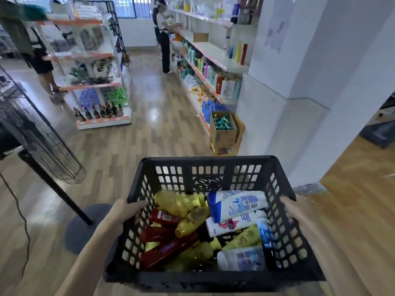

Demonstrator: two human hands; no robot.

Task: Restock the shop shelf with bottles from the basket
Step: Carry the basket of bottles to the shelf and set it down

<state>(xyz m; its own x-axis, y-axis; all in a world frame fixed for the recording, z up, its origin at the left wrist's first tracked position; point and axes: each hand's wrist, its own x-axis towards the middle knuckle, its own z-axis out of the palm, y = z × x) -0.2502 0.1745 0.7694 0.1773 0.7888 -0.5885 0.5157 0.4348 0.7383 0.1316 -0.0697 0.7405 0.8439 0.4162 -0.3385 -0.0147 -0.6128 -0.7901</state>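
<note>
Bottles [193, 220] lie heaped on their sides in a black plastic basket [209, 160] with slotted walls, held out low in front of the person carrying it. Yellow bottles [177, 202] and red bottles [164, 217] fill the left half. White and blue bottles [237, 205] are stacked on the right, one lying across another.

The left hand [126, 210] grips the basket's left rim, its fingers curled over the edge and down inside the wall. The right hand [292, 210] holds the right rim the same way, fingers wrapped over the top edge.

The basket is above a wood-patterned floor [154, 133], well apart from the wall shelf [213, 52] that runs along the right side of the room. That shelf has several tiers already lined with upright bottles in many colours. At its near end an open cardboard box [222, 135] sits on a low wooden stand, packed with green-capped bottles.

A person in dark trousers [165, 45] stands at the far part of the wall shelf, hands at shelf level. A freestanding rack [94, 82] is in the middle of the floor, with dark bottles on its lowest tier. Another person [42, 67] stands behind it. A pedestal fan [38, 135] leans in from the left, its round base beside the left forearm. A wooden counter [359, 189] fills the right edge.
</note>
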